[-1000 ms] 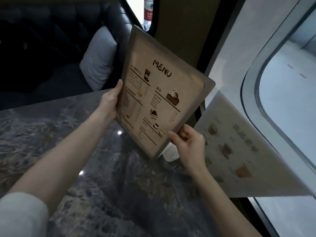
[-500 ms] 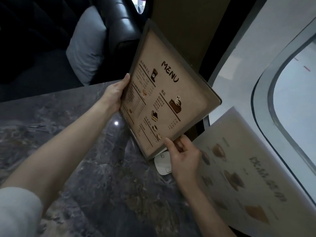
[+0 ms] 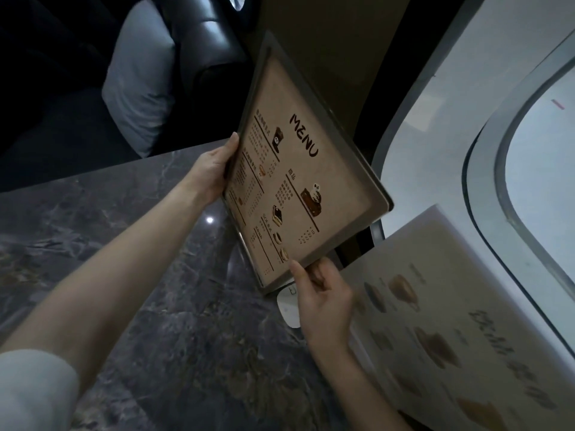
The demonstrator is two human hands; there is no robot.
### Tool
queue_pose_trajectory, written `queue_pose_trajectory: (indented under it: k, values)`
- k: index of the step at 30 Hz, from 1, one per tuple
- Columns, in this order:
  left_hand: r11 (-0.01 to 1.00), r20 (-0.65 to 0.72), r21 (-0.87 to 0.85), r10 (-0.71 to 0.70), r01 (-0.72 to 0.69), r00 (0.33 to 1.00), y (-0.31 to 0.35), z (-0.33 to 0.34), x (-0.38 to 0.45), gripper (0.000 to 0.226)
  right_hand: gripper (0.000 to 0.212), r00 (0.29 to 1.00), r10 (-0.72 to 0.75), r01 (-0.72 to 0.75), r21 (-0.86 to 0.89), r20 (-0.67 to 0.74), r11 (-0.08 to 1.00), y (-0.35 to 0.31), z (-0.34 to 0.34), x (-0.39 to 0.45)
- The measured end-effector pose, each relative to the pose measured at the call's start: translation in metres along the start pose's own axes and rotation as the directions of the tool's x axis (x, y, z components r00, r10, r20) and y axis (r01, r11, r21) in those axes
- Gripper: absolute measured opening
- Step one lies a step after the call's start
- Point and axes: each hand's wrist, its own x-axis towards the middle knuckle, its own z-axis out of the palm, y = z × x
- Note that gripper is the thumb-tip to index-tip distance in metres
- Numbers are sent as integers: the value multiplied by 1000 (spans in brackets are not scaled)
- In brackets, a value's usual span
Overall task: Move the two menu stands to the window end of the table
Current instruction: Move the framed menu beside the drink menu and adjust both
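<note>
A dark marbled table (image 3: 161,293) runs up to a curved window (image 3: 535,169) on the right, with a black leather bench (image 3: 199,35) and a pale cushion (image 3: 140,88) beyond its far edge. The brown menu stand (image 3: 298,181), headed MENU, is held tilted above the table's window end, its lower corner near a small white object (image 3: 287,307) lying on the surface; whether that corner touches anything I cannot tell. It looks like a thin, rigid, light panel with a smooth and probably slippery face, so the edges are the sensible places to take hold, one hand on each side to stop it twisting. The left hand (image 3: 211,172) is closed along the left edge, thumb on the front and fingers hidden behind. The right hand (image 3: 323,303) pinches the bottom edge, thumb on the printed face, fingers curled underneath. The second menu stand (image 3: 451,306), pale with drink pictures, already leans by the window, just beside the right wrist.
</note>
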Motion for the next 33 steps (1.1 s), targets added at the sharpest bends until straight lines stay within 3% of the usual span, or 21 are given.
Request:
queue_pose_trajectory:
  k: [3, 12, 17, 19, 25, 28, 31, 33]
  values:
    - [999, 8, 33, -1, 0, 1000, -5, 2, 3, 53, 14, 1000, -17, 17, -2, 1, 1000, 3, -4, 1]
    - [997, -11, 81, -2, 3, 1000, -7, 7, -1, 42, 20, 998, -49, 46, -72, -35, 996, 9, -2, 3]
    - [996, -197, 93, 7, 12, 980, -13, 25, -15, 45, 17, 995, -101, 104, -213, 22, 972, 11, -6, 6]
    - [977, -242, 211, 21, 32, 970, -16, 30, -21, 57, 19, 994, -86, 102, -290, 66, 952, 9, -9, 7]
    - [800, -239, 591, 48, 105, 970, -22, 46, -58, 63, 28, 985, 41, 50, -512, 166, 857, -9, -14, 13]
    - [626, -202, 778, 164, 57, 966, -17, 57, -85, 50, 30, 965, 121, 45, -598, 234, 800, -21, -19, 11]
    - [448, -148, 894, 269, 13, 952, -13, 67, -112, 45, 30, 960, 103, 100, -667, 259, 738, -38, -28, 10]
    - [389, -111, 921, 289, -10, 951, -11, 75, -127, 45, 27, 953, 67, 177, -723, 295, 667, -54, -34, 9]
